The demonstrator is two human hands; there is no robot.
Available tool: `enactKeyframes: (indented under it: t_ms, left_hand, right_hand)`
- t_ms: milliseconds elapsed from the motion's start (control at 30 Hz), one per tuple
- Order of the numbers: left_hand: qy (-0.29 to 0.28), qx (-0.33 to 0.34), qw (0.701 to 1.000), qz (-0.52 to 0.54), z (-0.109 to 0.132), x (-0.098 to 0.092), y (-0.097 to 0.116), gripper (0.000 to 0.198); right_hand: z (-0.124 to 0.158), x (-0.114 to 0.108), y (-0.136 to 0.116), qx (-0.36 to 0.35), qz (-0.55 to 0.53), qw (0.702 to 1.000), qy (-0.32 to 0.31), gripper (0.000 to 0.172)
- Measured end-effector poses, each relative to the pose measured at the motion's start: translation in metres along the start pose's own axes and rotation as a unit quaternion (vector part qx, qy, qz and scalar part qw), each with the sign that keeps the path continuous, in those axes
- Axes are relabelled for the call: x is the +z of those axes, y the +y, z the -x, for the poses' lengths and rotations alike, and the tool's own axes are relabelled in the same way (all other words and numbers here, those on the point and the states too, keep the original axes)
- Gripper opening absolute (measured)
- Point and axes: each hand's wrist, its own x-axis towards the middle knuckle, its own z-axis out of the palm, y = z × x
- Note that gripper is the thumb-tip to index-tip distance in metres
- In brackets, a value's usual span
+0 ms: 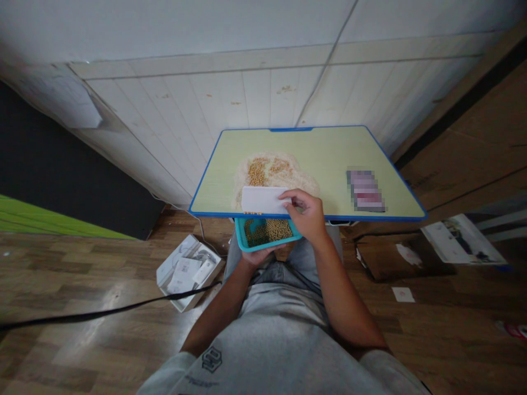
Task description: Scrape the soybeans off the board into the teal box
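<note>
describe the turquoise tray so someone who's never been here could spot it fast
In front of the white panelled wall stands a blue-edged, pale green table. At its near edge, the left hand supports a turquoise tray holding yellowish beans. Its colour and raised walls set it apart from the flat white card in the right hand.

The right hand (307,215) holds a white card (263,200) at the near edge of the worktop (329,148), and a few yellow beans (253,213) lie between card and edge. Just below this edge, the left hand (261,256) holds from underneath a turquoise container (269,246) with beans inside. Behind the card, pale grains (298,173) spread around more beans. Toward the near right corner rests a pixelated flat object (366,190).
</note>
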Motion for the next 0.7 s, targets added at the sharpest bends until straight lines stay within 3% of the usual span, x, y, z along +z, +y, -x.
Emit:
enactKeyframes:
  t_ms: [233, 400, 700]
  left_hand:
    - [-0.025, 0.001, 1.0, 0.003, -0.0003, -0.002, -0.0009, 0.112]
    - [-0.017, 0.009, 1.0, -0.002, 0.0006, -0.0009, -0.0004, 0.114]
    - [-0.001, -0.002, 1.0, 0.031, 0.0015, 0.0012, 0.0001, 0.1]
  right_hand:
    - [0.0023, -0.0024, 0.0001, 0.008, 0.006, 0.999, 0.046, 0.019]
    - [0.0058, -0.0001, -0.0037, 0.015, 0.003, 0.999, 0.032, 0.022]
    - [0.0084, -0.0052, -0.0024, 0.02, 0.035, 0.998, 0.048, 0.025]
